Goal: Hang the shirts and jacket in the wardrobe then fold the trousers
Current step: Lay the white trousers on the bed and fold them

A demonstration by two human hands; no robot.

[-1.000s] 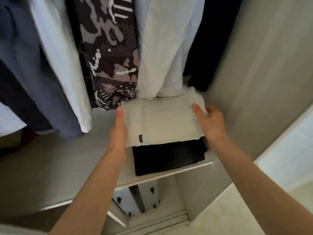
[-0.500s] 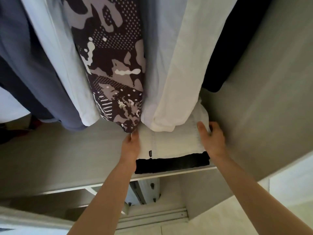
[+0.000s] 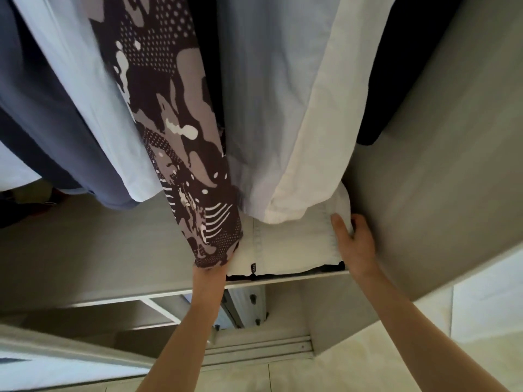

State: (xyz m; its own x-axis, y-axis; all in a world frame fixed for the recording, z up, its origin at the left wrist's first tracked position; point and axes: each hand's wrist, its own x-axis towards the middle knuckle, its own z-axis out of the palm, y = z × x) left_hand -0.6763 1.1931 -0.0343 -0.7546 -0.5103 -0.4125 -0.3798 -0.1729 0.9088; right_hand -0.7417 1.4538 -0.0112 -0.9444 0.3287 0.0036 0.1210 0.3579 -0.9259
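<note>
- The right hand [image 3: 356, 241] is gripping the right edge of the folded white trousers [image 3: 291, 244], with the thumb lying on top and the fingers curling round the side.
- The left hand [image 3: 210, 271] is reaching toward the left edge. The hem of the patterned shirt [image 3: 175, 137] is covering it, so its grip cannot be told.
- The white trousers are lying on a dark folded garment [image 3: 325, 269] at the right end of the shelf [image 3: 283, 280], near its front edge and beside the wardrobe wall [image 3: 424, 193].
- Their long axis is running left to right between both hands. The likely next step is squaring the stack, with the right hand leading.
</note>
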